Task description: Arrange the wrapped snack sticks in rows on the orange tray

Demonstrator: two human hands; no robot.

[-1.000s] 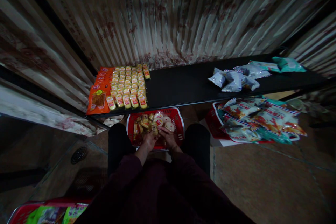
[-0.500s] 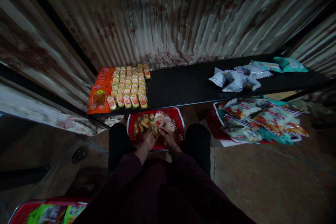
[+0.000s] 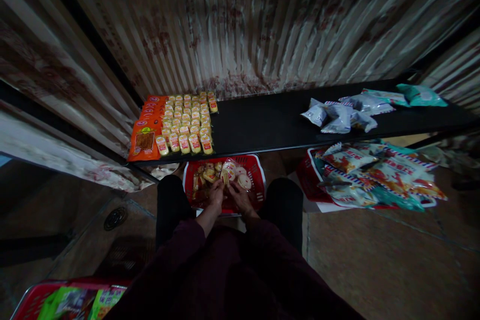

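Note:
Both hands are together over a red basket [image 3: 257,176] between my knees. My left hand [image 3: 216,195] and my right hand [image 3: 238,195] pinch a small wrapped snack cake [image 3: 225,177] between their fingertips. Loose yellow packets [image 3: 209,172] lie in the basket to the left of it, and pale round wrapped pieces [image 3: 244,181] lie to the right. On the black shelf [image 3: 258,122] above, rows of small yellow wrapped cakes [image 3: 185,125] stand beside overlapping orange packets [image 3: 144,140].
Silver-white bags [image 3: 337,116] and teal bags [image 3: 420,95] lie on the shelf's right part. A second red basket [image 3: 310,180], heaped with snack bags [image 3: 382,172], stands on the floor at right. Another basket [image 3: 32,300] with green packets sits at lower left. A pleated curtain [image 3: 240,25] hangs behind.
My left hand has moved slightly up and closer to my right hand, and the snack cake between them is turned more upright. The whole view has shifted a little.

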